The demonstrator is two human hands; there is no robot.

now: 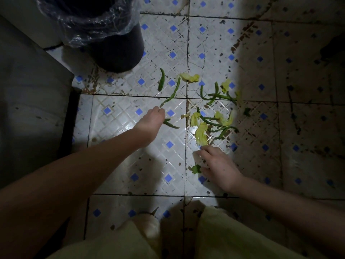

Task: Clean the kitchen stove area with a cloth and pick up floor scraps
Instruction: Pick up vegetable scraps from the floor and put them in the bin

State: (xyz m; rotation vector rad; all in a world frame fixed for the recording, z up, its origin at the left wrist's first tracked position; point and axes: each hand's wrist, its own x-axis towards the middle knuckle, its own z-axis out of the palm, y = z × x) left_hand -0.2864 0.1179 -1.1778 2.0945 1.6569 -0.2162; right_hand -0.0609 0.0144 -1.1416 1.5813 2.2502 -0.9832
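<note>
Green bean strips and yellow-green leaf scraps (214,116) lie scattered on the tiled floor (130,165). My left hand (150,124) reaches forward, its fingertips pinching the near end of a long green strip (172,94); a short green piece (170,123) sticks out beside the hand. My right hand (220,167) is low over the floor with curled fingers on a small green leaf piece (195,169), just below a yellow leaf (201,134).
A dark bin (115,43) lined with a clear plastic bag stands at the back left. A grey cabinet side (31,101) fills the left. My knees in pale trousers (214,236) are at the bottom. The floor to the right is dark and stained.
</note>
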